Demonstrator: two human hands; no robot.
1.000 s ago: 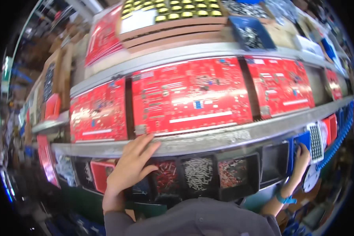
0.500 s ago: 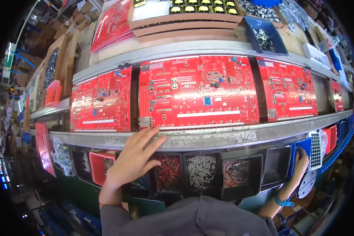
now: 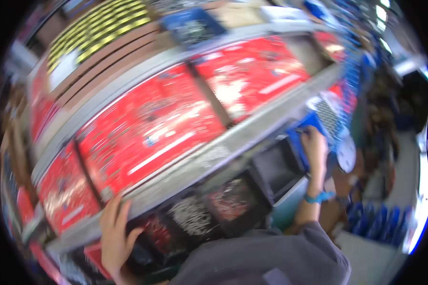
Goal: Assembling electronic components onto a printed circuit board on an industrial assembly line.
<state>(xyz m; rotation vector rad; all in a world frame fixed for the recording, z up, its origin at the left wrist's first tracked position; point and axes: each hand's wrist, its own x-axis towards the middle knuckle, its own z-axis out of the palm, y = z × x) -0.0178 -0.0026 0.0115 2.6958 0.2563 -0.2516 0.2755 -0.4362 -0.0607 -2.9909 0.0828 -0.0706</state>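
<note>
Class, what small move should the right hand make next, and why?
Perhaps lift the right hand slightly from the blue bin: its bent fingers are at the bin, and blur hides whether they hold anything, so raising them might settle it.

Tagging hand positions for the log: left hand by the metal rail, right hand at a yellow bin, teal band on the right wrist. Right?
One fix: the head view shows the right hand at a blue bin, not a yellow one. The rest is correct.
</note>
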